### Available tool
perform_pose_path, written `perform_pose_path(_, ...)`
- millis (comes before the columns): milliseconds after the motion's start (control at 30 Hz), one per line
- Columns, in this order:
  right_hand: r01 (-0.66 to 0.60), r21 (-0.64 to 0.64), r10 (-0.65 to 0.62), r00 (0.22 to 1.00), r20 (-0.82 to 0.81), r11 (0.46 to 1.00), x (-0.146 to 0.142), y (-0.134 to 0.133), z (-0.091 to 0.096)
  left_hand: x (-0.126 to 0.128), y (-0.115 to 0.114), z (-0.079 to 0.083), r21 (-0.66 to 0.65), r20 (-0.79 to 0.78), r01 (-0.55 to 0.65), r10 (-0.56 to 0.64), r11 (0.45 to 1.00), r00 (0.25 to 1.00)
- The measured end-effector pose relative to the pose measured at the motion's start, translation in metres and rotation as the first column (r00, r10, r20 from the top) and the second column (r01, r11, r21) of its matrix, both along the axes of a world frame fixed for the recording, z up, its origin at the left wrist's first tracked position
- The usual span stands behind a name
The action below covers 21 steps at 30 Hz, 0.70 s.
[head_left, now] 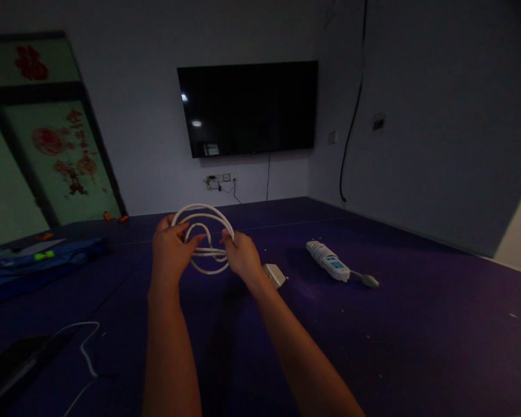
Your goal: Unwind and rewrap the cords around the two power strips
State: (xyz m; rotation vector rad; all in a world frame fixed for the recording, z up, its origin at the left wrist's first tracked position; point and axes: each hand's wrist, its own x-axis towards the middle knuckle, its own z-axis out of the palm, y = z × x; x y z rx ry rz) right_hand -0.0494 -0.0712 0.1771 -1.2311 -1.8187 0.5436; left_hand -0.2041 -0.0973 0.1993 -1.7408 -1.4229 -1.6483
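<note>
A white cable (202, 207) is held up in loose loops between my two hands. My left hand (170, 246) is closed on the left side of the coil, its thumb pointing in toward the loops. On the right side, my right hand (242, 253) pinches the cable between thumb and fingers. Just beyond my right wrist a small white block (274, 275), perhaps a plug or adapter, shows in part; whether the cable joins it I cannot tell. Further right lies a white power strip (329, 260), its own cord wound around it and its plug (369, 281) at the near end.
The purple floor (399, 336) has small scraps on it. At lower left lies a dark flat device (13, 362) with a thin white cord (87, 347). Blue cloth (69, 258) lies at left. A television (252, 110) hangs on the far wall; a black cable (351, 127) dangles at right.
</note>
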Motion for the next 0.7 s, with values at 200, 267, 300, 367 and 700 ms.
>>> perform_pose_path(200, -0.008, -0.002, 0.007, 1.000, -0.018, 1.000, -0.002, 0.001, -0.004, -0.003, 0.004, -0.002, -0.042, -0.053, -0.058, 0.056, 0.997, 0.997)
perform_pose_path(267, -0.019, -0.023, 0.018, 0.999, -0.032, 1.000, -0.004, 0.002, -0.007, -0.005, 0.004, -0.002, -0.018, -0.097, -0.055, 0.053, 0.998, 0.994)
perform_pose_path(300, -0.026, -0.038, 0.025, 0.999, -0.037, 0.999, -0.005, 0.003, -0.009, -0.006, 0.003, -0.002, -0.005, -0.122, -0.050, 0.049, 0.999, 0.991)
perform_pose_path(367, -0.041, -0.068, 0.038, 0.999, -0.038, 0.997, -0.007, 0.006, -0.013, -0.007, 0.001, -0.001, 0.004, -0.170, -0.044, 0.044, 0.999, 0.984)
perform_pose_path(700, -0.197, -0.308, 0.187, 0.980, -0.060, 0.931, -0.021, 0.026, -0.033, 0.008, -0.018, 0.012, 0.217, -0.194, 0.027, 0.016, 0.976, 0.981)
